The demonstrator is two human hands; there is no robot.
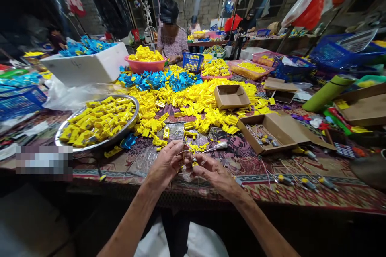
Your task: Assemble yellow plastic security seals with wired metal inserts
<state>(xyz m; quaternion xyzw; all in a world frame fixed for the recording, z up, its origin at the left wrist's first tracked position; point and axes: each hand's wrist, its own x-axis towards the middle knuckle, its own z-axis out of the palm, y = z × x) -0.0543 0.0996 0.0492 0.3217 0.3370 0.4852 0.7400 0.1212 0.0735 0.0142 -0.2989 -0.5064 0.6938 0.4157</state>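
My left hand [168, 164] and my right hand [212, 170] meet at the table's near edge, fingers pinched together around a small yellow plastic part [193, 156] with thin wires. Both hands are closed on it. Just beyond them lie loose yellow parts [197, 147] and a small clear bag [217, 145]. A large heap of yellow plastic pieces [196, 104] covers the middle of the patterned tablecloth [241, 160]. Blue pieces [159, 80] lie further back.
A metal tray [134, 118] of yellow parts sits left. Open cardboard boxes [230, 95] [282, 130] stand right, small motors with wires [307, 183] near the front edge. A white foam box [90, 68], pink bowl [145, 66] and blue baskets [193, 62] are behind. A person [171, 36] sits opposite.
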